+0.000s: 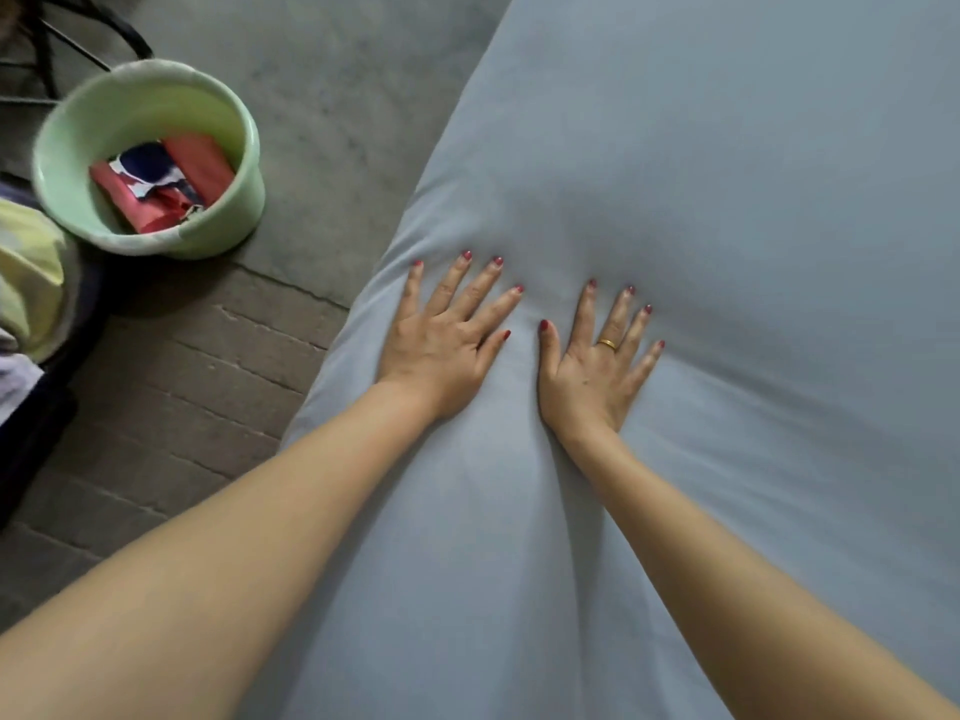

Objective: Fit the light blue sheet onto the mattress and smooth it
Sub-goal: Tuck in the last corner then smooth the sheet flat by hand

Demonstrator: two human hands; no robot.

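The light blue sheet point(727, 200) covers the mattress across the right and middle of the view, with its left edge running down to the floor. My left hand point(447, 345) lies flat on the sheet near that edge, fingers spread and straight. Beside it, a little to the right, my right hand point(597, 366) presses flat on the sheet too, fingers spread, a gold ring on one finger. Soft folds fan out from under both palms. The mattress itself is hidden under the sheet.
A pale green plastic bucket point(228, 122) holding red and blue fabric stands on the grey floor point(332, 96) to the left. Yellow and white cloth point(26, 283) lies at the left edge. Brick paving point(197, 387) runs beside the bed.
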